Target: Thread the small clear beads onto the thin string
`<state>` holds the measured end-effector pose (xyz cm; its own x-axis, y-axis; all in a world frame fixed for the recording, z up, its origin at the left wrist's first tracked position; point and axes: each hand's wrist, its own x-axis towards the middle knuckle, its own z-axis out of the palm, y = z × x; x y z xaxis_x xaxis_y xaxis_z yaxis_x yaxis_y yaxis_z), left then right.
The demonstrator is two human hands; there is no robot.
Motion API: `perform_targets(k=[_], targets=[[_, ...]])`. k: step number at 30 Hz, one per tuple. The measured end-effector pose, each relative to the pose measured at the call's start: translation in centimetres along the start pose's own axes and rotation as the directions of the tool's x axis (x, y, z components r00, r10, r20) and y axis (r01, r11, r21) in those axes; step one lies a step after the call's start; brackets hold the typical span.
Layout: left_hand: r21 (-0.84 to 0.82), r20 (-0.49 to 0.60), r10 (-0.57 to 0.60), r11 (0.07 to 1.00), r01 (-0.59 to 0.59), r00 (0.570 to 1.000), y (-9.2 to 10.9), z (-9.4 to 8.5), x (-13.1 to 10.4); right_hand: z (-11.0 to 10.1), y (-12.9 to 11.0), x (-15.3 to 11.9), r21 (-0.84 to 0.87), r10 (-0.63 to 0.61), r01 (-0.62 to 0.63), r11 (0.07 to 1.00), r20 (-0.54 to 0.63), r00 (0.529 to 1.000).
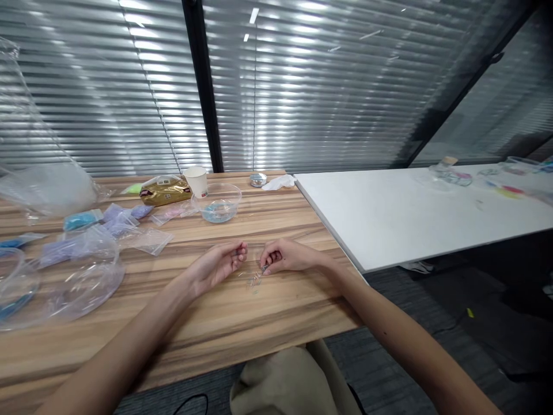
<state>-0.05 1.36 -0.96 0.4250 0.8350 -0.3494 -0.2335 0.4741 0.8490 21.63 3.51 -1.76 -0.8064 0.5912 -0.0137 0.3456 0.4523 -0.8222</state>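
Note:
Both my hands rest on the wooden table (pixel 268 311) near its front edge. My left hand (pixel 218 264) lies palm half up, thumb and forefinger pinched together on something too small to make out. A hand's width to the right, my right hand (pixel 286 257) curls its fingers down onto a small clear item (pixel 256 280), maybe a tiny bag or a thread with beads, lying on the wood between the hands.
A clear bowl with blue contents (pixel 216 203), a paper cup (pixel 196 181), a gold packet (pixel 165 191) and several small bags of blue and purple bits (pixel 113 222) lie behind. Clear bowls (pixel 88 275) stand at left. A white table (pixel 410 213) adjoins on the right.

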Motion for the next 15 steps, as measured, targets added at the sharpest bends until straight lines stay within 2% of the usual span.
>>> perform_targets(k=[3,5,10,15], targets=[[-0.152,-0.063,-0.11,0.983,0.1,0.992,0.2,0.5,-0.3,-0.1,0.3,-0.1,0.026,0.029,-0.029,0.999,0.007,1.0],[-0.176,-0.083,-0.146,0.976,0.13,0.986,0.3,0.9,-0.5,-0.1,0.5,0.0,0.033,0.033,-0.033,0.999,0.005,0.999],[-0.164,-0.086,-0.169,0.975,0.153,0.982,0.4,1.3,-0.7,0.0,0.7,0.0,0.034,0.013,-0.012,0.999,-0.011,1.0],[-0.152,-0.041,-0.157,0.977,0.149,0.987,0.3,0.9,-0.5,-0.2,0.6,-0.2,0.025,0.032,-0.032,0.999,-0.023,0.999]])
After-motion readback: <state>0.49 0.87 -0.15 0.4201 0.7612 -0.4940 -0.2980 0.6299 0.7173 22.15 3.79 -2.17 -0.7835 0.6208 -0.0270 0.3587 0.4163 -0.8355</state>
